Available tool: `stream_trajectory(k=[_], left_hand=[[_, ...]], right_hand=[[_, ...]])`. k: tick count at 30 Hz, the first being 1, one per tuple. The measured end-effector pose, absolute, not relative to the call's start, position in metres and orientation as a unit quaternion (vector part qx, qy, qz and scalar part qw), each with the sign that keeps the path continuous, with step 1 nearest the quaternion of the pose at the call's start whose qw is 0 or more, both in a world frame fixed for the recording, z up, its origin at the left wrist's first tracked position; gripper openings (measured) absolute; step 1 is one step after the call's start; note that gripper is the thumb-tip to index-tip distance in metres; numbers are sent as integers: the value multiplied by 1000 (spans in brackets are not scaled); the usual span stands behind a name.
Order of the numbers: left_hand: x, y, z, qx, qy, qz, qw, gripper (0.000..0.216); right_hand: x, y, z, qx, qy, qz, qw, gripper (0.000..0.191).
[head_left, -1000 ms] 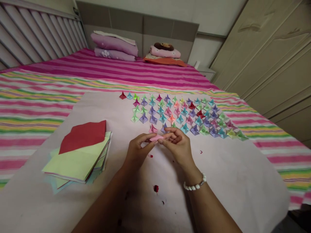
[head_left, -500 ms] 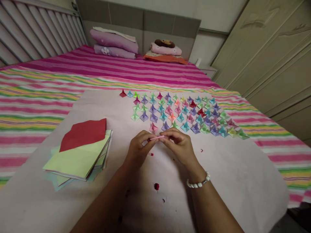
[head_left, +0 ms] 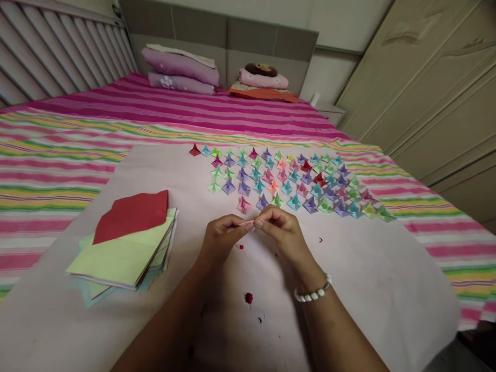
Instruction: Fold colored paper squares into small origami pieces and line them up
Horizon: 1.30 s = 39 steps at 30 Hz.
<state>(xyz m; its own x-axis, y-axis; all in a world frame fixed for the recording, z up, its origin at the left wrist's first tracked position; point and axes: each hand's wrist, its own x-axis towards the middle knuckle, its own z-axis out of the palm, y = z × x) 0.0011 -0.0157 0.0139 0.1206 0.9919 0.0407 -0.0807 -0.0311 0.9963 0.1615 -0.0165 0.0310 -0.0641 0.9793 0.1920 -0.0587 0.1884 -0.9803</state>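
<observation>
Between my two hands is a small folded piece of pink paper (head_left: 247, 223), mostly hidden by the fingers. My left hand (head_left: 221, 236) pinches it from the left, thumb toward me. From the right, my right hand (head_left: 282, 231) pinches its other end, and the fingertips of both hands nearly meet. A white bead bracelet (head_left: 313, 295) circles the right wrist. Just beyond the hands, several rows of small folded paper boats (head_left: 294, 202) in many colours stand on a pale sheet (head_left: 360, 289). The nearest one to my left hand is a pink paper boat (head_left: 244, 204).
To the left lies a stack of coloured paper (head_left: 124, 256) with a red sheet (head_left: 134, 216) on top. Dark red scraps (head_left: 248, 298) are scattered near my forearms. Folded purple bedding (head_left: 182, 72) sits by the headboard (head_left: 201, 31). A striped cover (head_left: 46, 170) spreads underneath.
My right fingers have shifted slightly left along the pink paper, closer to my left thumb, so less of it shows. The view has moved a little.
</observation>
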Motion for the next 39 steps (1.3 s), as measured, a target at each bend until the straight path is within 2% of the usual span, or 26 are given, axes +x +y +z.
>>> stream_trajectory(k=[7, 13, 16, 21, 27, 31, 39], left_hand=[[4, -13, 13, 444, 438, 505, 597, 25], [2, -8, 6, 443, 454, 487, 601, 31], [2, -6, 5, 464, 469, 481, 578, 33], [4, -12, 11, 528, 508, 488, 475, 37], [4, -11, 4, 559, 407, 586, 422, 19], [4, -9, 1, 611, 366, 572, 406, 8], [7, -11, 11, 569, 389, 554, 468, 15]], right_hand=[[154, -15, 26, -441, -457, 540, 552, 18], [149, -14, 24, -426, -405, 595, 548, 18], [148, -14, 22, -437, -409, 578, 555, 18], [147, -15, 23, -443, -401, 579, 555, 19], [148, -11, 23, -426, -282, 634, 580, 22], [150, -10, 23, -424, -293, 636, 574, 24], [151, -13, 21, -465, -387, 562, 564, 29]])
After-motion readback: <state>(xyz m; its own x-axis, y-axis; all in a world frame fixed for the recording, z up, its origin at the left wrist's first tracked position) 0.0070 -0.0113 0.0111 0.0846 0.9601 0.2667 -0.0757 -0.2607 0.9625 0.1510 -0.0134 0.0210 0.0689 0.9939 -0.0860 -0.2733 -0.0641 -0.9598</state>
